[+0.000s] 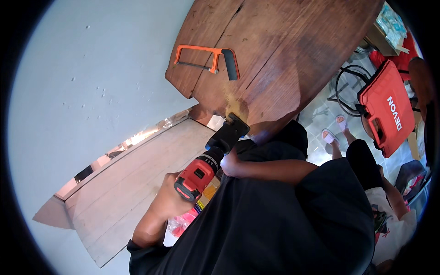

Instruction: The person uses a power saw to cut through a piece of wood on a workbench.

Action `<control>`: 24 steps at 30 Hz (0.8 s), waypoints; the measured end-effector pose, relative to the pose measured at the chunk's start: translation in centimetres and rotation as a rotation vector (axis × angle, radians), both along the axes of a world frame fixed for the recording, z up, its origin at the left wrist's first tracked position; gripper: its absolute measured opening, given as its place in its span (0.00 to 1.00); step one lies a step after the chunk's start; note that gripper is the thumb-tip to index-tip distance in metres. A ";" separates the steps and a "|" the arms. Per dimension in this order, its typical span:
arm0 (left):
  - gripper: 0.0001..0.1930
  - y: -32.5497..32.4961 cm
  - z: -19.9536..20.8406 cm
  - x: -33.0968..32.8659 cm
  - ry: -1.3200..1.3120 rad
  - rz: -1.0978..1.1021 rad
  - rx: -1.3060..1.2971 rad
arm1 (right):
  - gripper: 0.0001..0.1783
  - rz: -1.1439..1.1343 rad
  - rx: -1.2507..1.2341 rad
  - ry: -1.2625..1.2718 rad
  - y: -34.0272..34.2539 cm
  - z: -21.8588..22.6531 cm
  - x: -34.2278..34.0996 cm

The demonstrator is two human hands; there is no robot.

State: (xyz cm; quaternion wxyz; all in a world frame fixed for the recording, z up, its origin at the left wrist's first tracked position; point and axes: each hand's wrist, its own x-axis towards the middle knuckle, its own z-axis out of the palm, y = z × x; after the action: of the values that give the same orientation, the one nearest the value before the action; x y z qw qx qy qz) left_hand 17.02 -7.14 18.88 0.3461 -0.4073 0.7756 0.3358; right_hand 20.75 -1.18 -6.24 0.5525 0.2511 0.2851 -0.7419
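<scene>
My left hand (167, 199) is closed around a red and black cordless drill (195, 178), its battery end nearest me. A black saw attachment (227, 136) is fitted to the drill's front, and its flat shoe meets the edge of a brown wooden tabletop (275, 50). My right hand (230, 163) is under the attachment, its fingers hidden behind the tool. Pale sawdust (233, 101) is spread on the wood just past the shoe. Farther up the tabletop lies an orange hacksaw (208, 59) with a dark grip.
A pale plank surface (123, 183) sits lower at left, beside a bluish-white wall (91, 73). At right are a red tool case (387, 110), a black cable (341, 87) and a box (382, 36). Another person in pink sandals (329, 136) is close on my right.
</scene>
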 end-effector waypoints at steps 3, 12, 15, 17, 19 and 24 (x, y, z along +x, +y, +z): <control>0.13 0.3 0.2 -0.2 -0.086 0.138 -0.014 | 0.03 0.130 0.003 -0.043 0.4 -0.4 0.2; 0.11 0.0 -0.5 1.1 -0.007 0.045 -0.041 | 0.05 0.138 -0.047 0.046 0.3 -1.0 0.5; 0.10 -0.1 -0.3 1.2 -0.053 0.020 -0.044 | 0.01 0.098 -0.052 0.079 0.6 -0.1 -0.3; 0.10 0.0 -0.2 1.0 -0.066 0.013 -0.048 | 0.01 0.158 -0.040 0.060 0.6 0.1 -0.5; 0.10 0.2 -0.3 0.7 -0.010 0.025 -0.073 | 0.01 0.083 -0.027 0.011 0.4 0.1 -0.5; 0.10 0.2 -0.3 0.8 -0.015 0.023 -0.061 | 0.02 0.029 -0.032 0.031 0.4 0.3 -0.5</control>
State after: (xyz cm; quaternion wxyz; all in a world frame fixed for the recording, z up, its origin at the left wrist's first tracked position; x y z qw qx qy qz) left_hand 17.77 -6.99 18.58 0.3352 -0.4291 0.7782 0.3129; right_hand 20.27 -0.82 -5.98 0.5626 0.2268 0.2853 -0.7421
